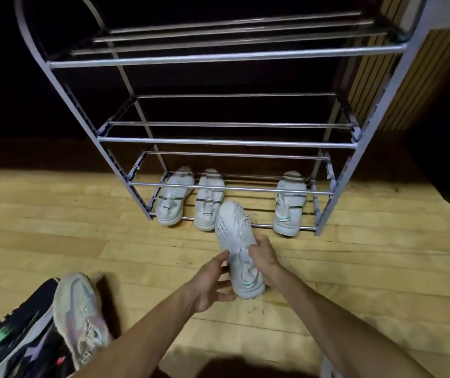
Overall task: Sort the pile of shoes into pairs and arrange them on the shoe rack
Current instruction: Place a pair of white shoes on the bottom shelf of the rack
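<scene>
1. Between both hands, above the floor point(354, 268) before the rack point(365, 144): white shoe point(234, 241), toe toward rack.
2. Right hand point(263, 253) grips its upper; left hand point(213, 282) holds its side, fingers loosely curled.
3. Bottom shelf: white pair point(191, 199) left, single sneaker point(289, 203) right.
4. Two loose shoes point(54, 323) lie at lower left.

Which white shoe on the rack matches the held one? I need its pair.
The lone right-hand shoe on the bottom shelf: green heel stripe like the held shoe; the other two lack it.
</scene>
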Demonstrator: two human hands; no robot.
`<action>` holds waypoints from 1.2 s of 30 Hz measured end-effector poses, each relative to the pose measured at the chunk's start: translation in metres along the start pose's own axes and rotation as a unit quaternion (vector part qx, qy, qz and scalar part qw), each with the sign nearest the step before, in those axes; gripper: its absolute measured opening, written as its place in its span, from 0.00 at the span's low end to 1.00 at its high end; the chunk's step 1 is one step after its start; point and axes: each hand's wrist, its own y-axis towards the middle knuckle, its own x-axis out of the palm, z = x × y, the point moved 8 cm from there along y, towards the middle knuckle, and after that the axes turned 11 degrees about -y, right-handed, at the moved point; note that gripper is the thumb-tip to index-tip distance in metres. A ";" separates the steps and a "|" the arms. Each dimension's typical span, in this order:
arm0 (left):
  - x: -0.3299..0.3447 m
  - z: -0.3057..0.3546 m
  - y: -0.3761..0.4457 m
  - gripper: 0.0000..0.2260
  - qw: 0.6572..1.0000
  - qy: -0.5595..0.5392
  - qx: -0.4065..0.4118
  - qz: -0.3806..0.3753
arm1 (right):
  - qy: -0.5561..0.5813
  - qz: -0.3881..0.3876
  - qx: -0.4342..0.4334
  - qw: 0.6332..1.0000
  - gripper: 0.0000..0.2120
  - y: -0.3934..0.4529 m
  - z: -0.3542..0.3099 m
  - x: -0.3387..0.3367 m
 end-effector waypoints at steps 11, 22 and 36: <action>0.012 0.053 0.073 0.17 0.994 -0.057 0.090 0.017 | 0.057 0.084 0.007 0.995 0.16 0.085 -0.035 -0.006; 0.018 0.106 0.139 0.17 0.985 -0.052 0.161 0.037 | 0.061 0.114 0.050 0.990 0.17 0.161 -0.056 -0.005; -0.008 0.101 0.138 0.10 0.983 0.044 0.168 0.064 | -0.022 0.122 0.059 0.991 0.07 0.167 -0.032 -0.033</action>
